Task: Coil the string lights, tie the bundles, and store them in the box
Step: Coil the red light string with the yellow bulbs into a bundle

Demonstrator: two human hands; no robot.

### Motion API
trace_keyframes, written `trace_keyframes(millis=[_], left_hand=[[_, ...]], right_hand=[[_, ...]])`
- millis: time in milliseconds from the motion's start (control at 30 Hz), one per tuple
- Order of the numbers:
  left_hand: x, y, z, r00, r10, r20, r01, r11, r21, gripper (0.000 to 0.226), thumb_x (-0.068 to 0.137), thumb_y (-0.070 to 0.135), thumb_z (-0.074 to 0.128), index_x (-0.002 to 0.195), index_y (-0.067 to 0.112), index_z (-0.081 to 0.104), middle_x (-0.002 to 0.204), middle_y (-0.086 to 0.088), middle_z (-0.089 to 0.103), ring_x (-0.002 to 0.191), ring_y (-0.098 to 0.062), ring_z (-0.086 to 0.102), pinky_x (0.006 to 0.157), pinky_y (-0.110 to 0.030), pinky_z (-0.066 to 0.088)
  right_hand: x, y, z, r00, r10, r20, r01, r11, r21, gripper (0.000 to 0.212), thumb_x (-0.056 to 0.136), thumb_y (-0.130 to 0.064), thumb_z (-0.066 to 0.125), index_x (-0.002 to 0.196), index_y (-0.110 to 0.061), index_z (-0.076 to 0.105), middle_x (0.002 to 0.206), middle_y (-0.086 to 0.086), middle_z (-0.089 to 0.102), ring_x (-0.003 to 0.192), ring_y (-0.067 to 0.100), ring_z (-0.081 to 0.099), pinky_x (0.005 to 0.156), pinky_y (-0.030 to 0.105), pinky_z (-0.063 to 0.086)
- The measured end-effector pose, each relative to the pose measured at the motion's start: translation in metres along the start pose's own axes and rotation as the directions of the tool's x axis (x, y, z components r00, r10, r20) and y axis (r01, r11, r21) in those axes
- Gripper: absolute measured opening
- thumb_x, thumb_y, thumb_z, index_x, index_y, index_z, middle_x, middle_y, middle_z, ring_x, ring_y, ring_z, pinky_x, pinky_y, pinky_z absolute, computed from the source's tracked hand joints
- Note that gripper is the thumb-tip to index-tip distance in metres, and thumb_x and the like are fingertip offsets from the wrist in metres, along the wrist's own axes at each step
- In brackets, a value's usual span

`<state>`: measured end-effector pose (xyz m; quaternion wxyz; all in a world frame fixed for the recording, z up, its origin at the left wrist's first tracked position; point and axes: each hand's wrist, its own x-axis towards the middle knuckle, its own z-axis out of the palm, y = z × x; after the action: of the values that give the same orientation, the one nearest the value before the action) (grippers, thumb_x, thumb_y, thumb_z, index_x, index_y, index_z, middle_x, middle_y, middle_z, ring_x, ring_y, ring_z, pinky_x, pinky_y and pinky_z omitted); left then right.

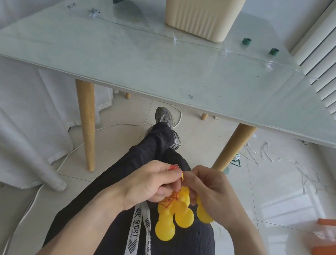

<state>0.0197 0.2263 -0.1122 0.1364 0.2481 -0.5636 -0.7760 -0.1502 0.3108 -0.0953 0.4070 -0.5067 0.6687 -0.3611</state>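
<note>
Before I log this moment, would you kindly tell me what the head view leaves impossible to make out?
- Inside of the cream ribbed plastic box: rim cut off by the top edge.
- Red-orange cord on the yellow gourd-shaped lights: mostly hidden by the left hand and right hand, so no knot is visible.
- Orange object, right edge: blurred and cut off.
- Small metal bits on the glass table: too small.

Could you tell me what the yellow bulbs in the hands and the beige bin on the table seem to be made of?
The yellow bulbs look like smooth moulded plastic, slightly glossy and translucent at the edges. The beige bin looks like matte plastic too, judging by its ribbed, evenly coloured walls.
</note>
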Motion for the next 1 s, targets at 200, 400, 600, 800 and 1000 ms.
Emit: trace_keyframes(millis=[200, 400, 600, 800, 1000], left_hand=[[-0.001, -0.003, -0.008, 0.982, 0.07, -0.173, -0.104, 0.976, -0.193, 0.039, 0.098, 0.035, 0.046, 0.071, 0.007, 0.049, 0.053, -0.009, 0.042, 0.037, -0.016, 0.032, 0.042, -0.021, 0.032], [0.002, 0.0, -0.017, 0.941, 0.061, -0.333, -0.181, 0.923, -0.341, 0.036, 0.103, 0.026, 0.04, 0.073, 0.007, 0.047, 0.047, -0.007, 0.039, 0.031, -0.017, 0.031, 0.037, -0.022, 0.03], [0.003, -0.004, -0.013, 0.945, -0.015, -0.327, -0.085, 0.954, -0.288, 0.037, 0.103, 0.028, 0.043, 0.07, 0.013, 0.052, 0.051, 0.002, 0.025, 0.039, -0.009, 0.016, 0.043, -0.024, 0.009], [0.007, -0.002, -0.01, 0.914, -0.054, -0.402, -0.139, 0.889, -0.436, 0.035, 0.105, 0.032, 0.037, 0.077, 0.014, 0.048, 0.057, 0.003, 0.023, 0.044, -0.011, 0.021, 0.045, -0.026, 0.017], [0.012, 0.0, -0.004, 0.91, -0.06, -0.41, -0.213, 0.781, -0.587, 0.034, 0.106, 0.033, 0.033, 0.079, 0.015, 0.044, 0.063, 0.0, 0.037, 0.05, -0.017, 0.037, 0.056, -0.029, 0.034]], right_hand=[[-0.002, 0.002, -0.009, 0.998, 0.067, 0.012, -0.067, 0.998, 0.0, 0.06, 0.093, -0.069, 0.045, 0.083, -0.019, 0.077, 0.067, 0.005, 0.064, 0.063, 0.028, 0.057, 0.065, 0.042, 0.049], [-0.004, 0.011, -0.035, 0.978, 0.176, -0.11, -0.193, 0.965, -0.175, 0.044, 0.096, -0.047, 0.059, 0.065, -0.018, 0.071, 0.052, -0.003, 0.058, 0.052, 0.01, 0.05, 0.058, 0.025, 0.041], [-0.003, 0.0, -0.029, 0.834, -0.003, -0.552, -0.022, 0.999, -0.039, 0.027, 0.088, -0.029, 0.075, 0.068, -0.011, 0.068, 0.051, 0.003, 0.059, 0.044, 0.006, 0.042, 0.046, 0.019, 0.033], [-0.017, -0.008, -0.003, 0.974, -0.063, -0.218, 0.025, 0.984, -0.174, 0.031, 0.094, -0.029, 0.065, 0.067, -0.013, 0.064, 0.052, -0.006, 0.045, 0.05, 0.006, 0.035, 0.047, 0.021, 0.029], [-0.019, 0.001, 0.025, 0.991, -0.132, -0.012, 0.112, 0.883, -0.456, 0.018, 0.099, -0.023, 0.053, 0.087, -0.026, 0.067, 0.066, -0.012, 0.05, 0.066, 0.006, 0.048, 0.058, 0.022, 0.036]])
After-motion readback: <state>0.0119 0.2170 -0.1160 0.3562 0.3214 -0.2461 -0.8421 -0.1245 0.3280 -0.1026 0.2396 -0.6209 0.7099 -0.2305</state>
